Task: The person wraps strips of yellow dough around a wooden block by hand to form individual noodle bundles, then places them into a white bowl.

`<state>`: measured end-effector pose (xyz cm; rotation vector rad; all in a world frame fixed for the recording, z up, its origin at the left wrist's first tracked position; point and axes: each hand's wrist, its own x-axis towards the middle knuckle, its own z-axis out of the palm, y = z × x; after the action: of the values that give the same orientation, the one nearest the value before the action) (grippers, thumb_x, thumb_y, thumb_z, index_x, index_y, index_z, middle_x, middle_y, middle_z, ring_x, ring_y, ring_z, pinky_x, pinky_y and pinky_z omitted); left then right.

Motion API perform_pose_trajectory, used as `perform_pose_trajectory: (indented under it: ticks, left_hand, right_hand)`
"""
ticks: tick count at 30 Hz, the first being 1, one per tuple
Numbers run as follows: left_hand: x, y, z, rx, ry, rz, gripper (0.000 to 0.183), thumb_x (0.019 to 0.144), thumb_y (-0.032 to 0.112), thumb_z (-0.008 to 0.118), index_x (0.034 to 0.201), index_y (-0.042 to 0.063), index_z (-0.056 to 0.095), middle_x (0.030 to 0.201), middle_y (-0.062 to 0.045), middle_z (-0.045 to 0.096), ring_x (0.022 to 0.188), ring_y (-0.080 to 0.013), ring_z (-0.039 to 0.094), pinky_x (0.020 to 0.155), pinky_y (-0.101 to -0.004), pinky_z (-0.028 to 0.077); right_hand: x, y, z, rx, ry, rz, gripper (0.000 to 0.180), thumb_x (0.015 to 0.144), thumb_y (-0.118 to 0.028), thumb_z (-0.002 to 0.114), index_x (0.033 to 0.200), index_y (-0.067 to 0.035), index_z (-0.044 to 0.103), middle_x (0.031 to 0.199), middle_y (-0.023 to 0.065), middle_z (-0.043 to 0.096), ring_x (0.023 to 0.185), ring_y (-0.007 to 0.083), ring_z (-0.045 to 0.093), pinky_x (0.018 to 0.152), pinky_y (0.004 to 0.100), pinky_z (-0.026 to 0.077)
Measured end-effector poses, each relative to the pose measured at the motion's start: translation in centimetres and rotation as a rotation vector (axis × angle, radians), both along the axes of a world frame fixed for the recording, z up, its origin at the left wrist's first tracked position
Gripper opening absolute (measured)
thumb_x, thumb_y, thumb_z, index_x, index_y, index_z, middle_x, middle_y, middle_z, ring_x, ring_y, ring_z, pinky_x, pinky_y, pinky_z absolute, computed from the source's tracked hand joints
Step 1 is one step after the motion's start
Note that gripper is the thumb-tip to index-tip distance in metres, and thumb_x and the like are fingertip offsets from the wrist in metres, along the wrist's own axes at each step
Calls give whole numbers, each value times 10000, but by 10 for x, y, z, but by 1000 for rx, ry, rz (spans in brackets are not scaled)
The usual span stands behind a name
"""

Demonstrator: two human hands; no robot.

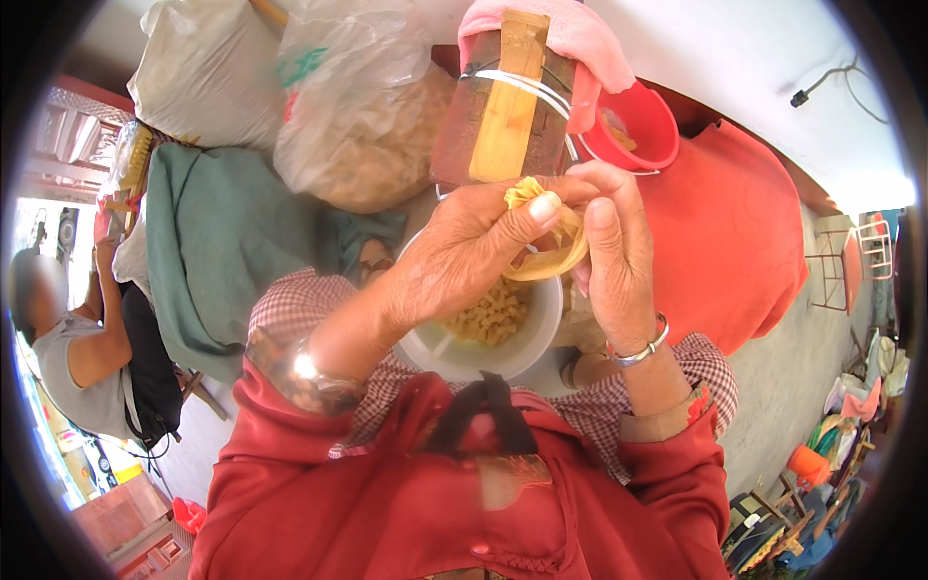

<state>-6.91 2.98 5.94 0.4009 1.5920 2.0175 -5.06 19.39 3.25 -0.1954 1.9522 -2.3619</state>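
Observation:
My left hand (464, 239) pinches the pleated end of a thin yellow strip (547, 267) between thumb and fingers. The folds bunch above the thumb, and the rest hangs down in a loop. My right hand (620, 250) faces it from the right, its thumb and fingers around the other side of the loop; the exact contact is partly hidden. Below both hands, between my knees, stands a white plastic bucket (533, 348). Many small folded yellowish pieces (493, 319) lie inside it, partly covered by my left hand.
Ahead is a dark red box-like stand (453, 145) with a wooden slat (504, 130) tied on by white cord. A pink towel (580, 43) drapes over it, beside a red bucket (656, 138). Clear plastic bag (362, 123), green cloth (210, 254), red cloth (725, 239) and another person (87, 362) surround me.

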Motion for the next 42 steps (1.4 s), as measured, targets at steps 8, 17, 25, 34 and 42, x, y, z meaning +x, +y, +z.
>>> perform_pose_trajectory:
  ticks: [8,17,25,34,42]
  left_hand:
    - [-6,-5,-5,342,-281,1,518,961,406,418,1125,-72,534,925,-137,558,687,-183,542,721,-420,560]
    - [-14,-18,-11,395,-239,103,448,950,347,423,1062,-64,560,927,-125,550,638,-164,505,708,-424,545]
    - [-4,-5,-8,68,-117,225,516,942,413,432,1022,-61,619,805,-81,608,613,-120,535,590,-279,494]
    - [-5,-2,-6,-295,-45,184,192,851,213,667,915,39,618,702,7,587,512,-44,487,433,-190,383]
    - [-19,-31,-3,96,-248,304,84,845,129,653,866,61,609,609,47,488,459,-20,368,400,-183,309]
  right_hand:
    - [-1,16,-17,204,120,-154,292,974,-287,437,990,-12,534,759,0,530,610,60,456,556,204,375]
    - [-1,17,-14,304,-42,104,310,961,-302,479,966,-4,563,766,0,545,681,61,505,518,183,411]
    - [-1,6,-6,183,-159,297,258,969,-267,484,1034,-34,576,714,-15,533,533,39,464,433,189,370]
    - [3,1,-16,360,10,120,219,949,-217,526,900,-14,593,632,6,505,546,68,460,499,226,370]
    - [4,19,-8,454,152,116,358,936,-294,524,733,-1,559,628,17,490,556,97,418,515,245,338]
